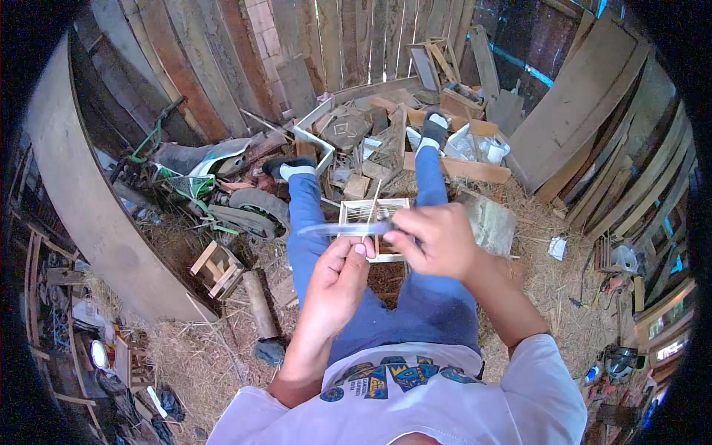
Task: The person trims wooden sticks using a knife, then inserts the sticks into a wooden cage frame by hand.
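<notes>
My right hand (434, 237) is closed round the dark handle of a knife, and the knife's blade (326, 230) points left in front of me. Below the blade, my left hand (343, 273) pinches a thin wooden stick (375, 199) that stands up between thumb and fingers. Blade and stick cross just above my left fingertips; whether they touch I cannot tell. Behind both hands, between my legs, sits a small pale wooden frame (343, 215) with thin bars across it. My hands hide part of it.
Straw covers the ground. To the left lie a small wooden stool-like frame (217, 271), a log (259, 304) and a tyre (259, 204). A pale stone block (486, 221) stands right of my leg. Wood scraps and a white frame piece (324, 148) lie around my feet; large boards (571, 111) lean at right.
</notes>
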Motion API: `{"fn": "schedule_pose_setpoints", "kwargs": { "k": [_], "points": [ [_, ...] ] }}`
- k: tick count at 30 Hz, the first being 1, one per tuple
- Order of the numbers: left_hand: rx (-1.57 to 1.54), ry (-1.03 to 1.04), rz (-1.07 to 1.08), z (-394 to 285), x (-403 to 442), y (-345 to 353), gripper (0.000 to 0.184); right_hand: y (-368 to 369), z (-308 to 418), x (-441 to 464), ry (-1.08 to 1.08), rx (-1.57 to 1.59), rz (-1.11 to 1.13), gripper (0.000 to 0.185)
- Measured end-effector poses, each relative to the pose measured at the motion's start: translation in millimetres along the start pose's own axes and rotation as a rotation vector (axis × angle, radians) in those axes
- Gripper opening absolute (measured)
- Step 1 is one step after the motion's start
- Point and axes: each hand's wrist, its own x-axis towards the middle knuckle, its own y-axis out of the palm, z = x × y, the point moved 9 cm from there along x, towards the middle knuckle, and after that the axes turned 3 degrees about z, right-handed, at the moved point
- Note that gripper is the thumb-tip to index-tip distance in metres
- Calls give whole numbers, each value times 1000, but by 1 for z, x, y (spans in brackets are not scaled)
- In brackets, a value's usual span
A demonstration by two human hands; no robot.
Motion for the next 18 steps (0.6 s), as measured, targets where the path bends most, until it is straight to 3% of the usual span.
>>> {"fn": "schedule_pose_setpoints", "kwargs": {
  "k": [4, 8, 18],
  "points": [
    [61, 27, -8, 1, -2, -1, 20, -7, -23, 3, 109, -30, -58, 28],
    [47, 16, -8, 0, -1, 0, 20, -1, 0, 3, -7, -19, -11, 25],
    [33, -22, -24, 1, -1, -5, 19, -3, -19, 5, 57, -45, -38, 26]
  ]
}}
